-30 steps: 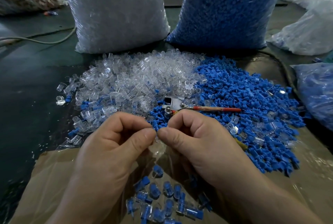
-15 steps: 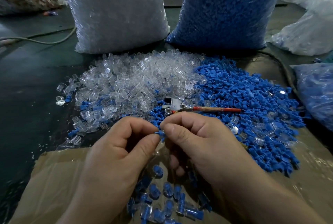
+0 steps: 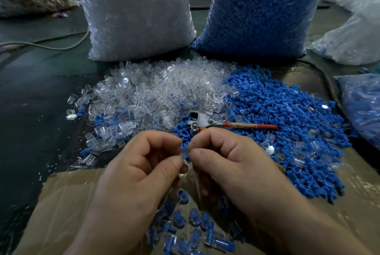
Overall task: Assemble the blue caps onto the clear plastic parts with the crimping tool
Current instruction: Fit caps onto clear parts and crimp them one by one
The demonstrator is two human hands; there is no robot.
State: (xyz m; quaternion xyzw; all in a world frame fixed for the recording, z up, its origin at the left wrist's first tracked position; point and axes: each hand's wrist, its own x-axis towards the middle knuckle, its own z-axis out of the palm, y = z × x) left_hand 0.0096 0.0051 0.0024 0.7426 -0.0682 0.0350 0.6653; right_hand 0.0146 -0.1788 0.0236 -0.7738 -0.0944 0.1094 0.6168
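Centrally, a small piece [image 3: 184,152], blue above and clear below, is pinched between the left hand [image 3: 131,172] and the right hand [image 3: 232,164]. Each grip is closed on it by thumb and forefinger, and the other fingers are curled under. The crimping tool [image 3: 202,120] is laid just beyond the knuckles, untouched, with its red handle pointed right across the blue caps [image 3: 277,115]. The clear plastic parts [image 3: 160,90] are heaped to the left of the caps, the two piles touching on the dark worktop [image 3: 30,111]. Assembled pieces [image 3: 191,224] are gathered below the hands on a brown sheet [image 3: 61,203]. A clear-filled bag [image 3: 133,12] and a blue-filled bag [image 3: 257,8] are stood behind the piles.
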